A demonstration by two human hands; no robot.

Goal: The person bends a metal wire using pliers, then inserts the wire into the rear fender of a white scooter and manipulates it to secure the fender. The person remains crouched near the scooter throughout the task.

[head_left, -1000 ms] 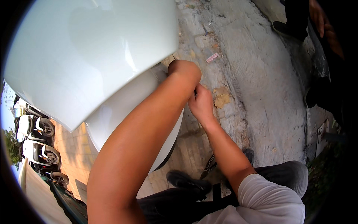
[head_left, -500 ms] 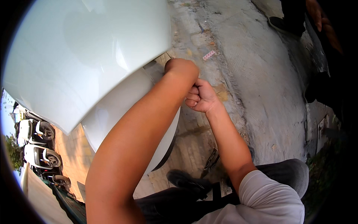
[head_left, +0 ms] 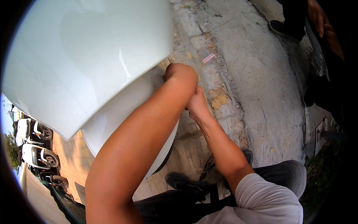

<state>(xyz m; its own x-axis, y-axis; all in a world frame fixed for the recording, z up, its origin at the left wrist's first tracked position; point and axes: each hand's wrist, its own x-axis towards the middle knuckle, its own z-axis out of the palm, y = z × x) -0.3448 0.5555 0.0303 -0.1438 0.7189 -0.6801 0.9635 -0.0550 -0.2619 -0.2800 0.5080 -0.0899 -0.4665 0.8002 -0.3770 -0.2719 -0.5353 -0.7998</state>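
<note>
Beside the lower corner of a large, glossy white panel (head_left: 93, 56), my left hand (head_left: 182, 72) is bent sharply at the wrist, its fingers hidden from view. A thin dark tip (head_left: 169, 60) shows just above it, too small to name. My right hand (head_left: 197, 102) sits right under the left wrist, partly covered by it. Its fingers are hidden too, so what either hand holds cannot be seen. Behind my left forearm is a second white panel (head_left: 126, 99) with a dark lower edge.
Rough concrete (head_left: 261, 93) and paving run along the right, with a pink strip (head_left: 209, 58) and a dry leaf (head_left: 219, 98) on them. Another person's shoe (head_left: 281, 29) and hand (head_left: 319, 18) are at upper right. Several parked white vehicles (head_left: 33, 155) stand at far left.
My right hand has turned and shifted slightly down, its curled fingers now hidden behind my left wrist. My left hand has dropped a little. The white panel is nearly where it was.
</note>
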